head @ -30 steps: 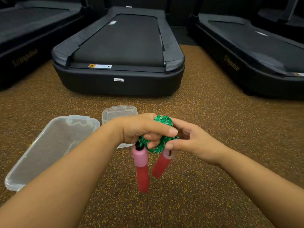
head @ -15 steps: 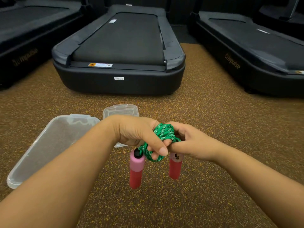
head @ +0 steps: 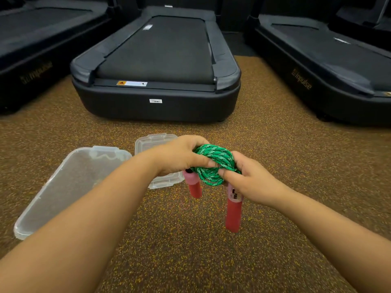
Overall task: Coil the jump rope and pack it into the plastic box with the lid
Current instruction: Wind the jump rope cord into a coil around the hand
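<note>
A green braided jump rope [head: 213,163] is bunched into a tight coil held above the floor between both hands. My left hand [head: 179,157] grips the coil from the left, my right hand [head: 249,182] from the right. Two red and pink handles hang down from the coil: one [head: 193,185] under my left hand, the other [head: 233,210] lower, under my right hand. A clear plastic box [head: 69,187] lies open on the floor at the left. A smaller clear lid [head: 148,144] lies beside it, partly hidden behind my left hand.
Speckled brown rubber floor [head: 190,250] spreads all around. A black treadmill [head: 156,66] stands straight ahead, with another treadmill [head: 325,60] at the right and a third treadmill [head: 31,49] at the left.
The coil has been turned and lifted slightly between the hands. The right-hand handle now hangs lower and nearer, the left one shorter and farther back.
</note>
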Demonstrator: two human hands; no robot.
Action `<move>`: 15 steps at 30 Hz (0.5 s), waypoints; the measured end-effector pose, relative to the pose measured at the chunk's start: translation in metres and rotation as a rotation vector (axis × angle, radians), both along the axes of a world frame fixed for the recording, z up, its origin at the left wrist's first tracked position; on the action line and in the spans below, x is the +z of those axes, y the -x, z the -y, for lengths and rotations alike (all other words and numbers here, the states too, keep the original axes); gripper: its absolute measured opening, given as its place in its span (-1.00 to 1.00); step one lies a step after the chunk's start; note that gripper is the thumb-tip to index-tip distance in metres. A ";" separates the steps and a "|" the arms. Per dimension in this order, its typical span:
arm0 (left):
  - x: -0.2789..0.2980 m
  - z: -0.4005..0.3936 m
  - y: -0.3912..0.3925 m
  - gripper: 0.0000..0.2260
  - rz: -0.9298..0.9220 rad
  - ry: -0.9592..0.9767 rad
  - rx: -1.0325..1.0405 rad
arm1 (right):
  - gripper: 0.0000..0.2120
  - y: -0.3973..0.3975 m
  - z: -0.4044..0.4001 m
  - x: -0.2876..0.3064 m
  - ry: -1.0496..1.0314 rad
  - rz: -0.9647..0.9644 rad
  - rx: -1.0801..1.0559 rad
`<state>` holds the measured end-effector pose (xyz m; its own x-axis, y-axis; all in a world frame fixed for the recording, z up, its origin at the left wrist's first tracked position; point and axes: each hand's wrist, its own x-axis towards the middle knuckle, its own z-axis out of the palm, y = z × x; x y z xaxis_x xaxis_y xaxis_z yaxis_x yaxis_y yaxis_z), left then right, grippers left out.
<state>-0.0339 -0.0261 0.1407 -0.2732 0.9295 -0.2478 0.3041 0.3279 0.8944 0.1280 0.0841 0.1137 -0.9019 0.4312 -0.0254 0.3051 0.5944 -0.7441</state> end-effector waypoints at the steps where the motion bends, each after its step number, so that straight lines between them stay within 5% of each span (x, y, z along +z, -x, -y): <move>1: 0.000 -0.001 -0.001 -0.79 -0.012 -0.024 0.033 | -0.82 0.002 -0.001 0.000 0.052 -0.010 -0.017; 8: 0.010 -0.005 -0.009 -0.71 -0.049 -0.205 0.155 | -0.75 0.009 -0.007 0.000 0.666 -0.305 -0.095; 15: 0.017 -0.005 -0.004 -0.83 -0.036 -0.274 0.262 | -0.58 0.023 0.000 0.005 0.765 -0.530 -0.109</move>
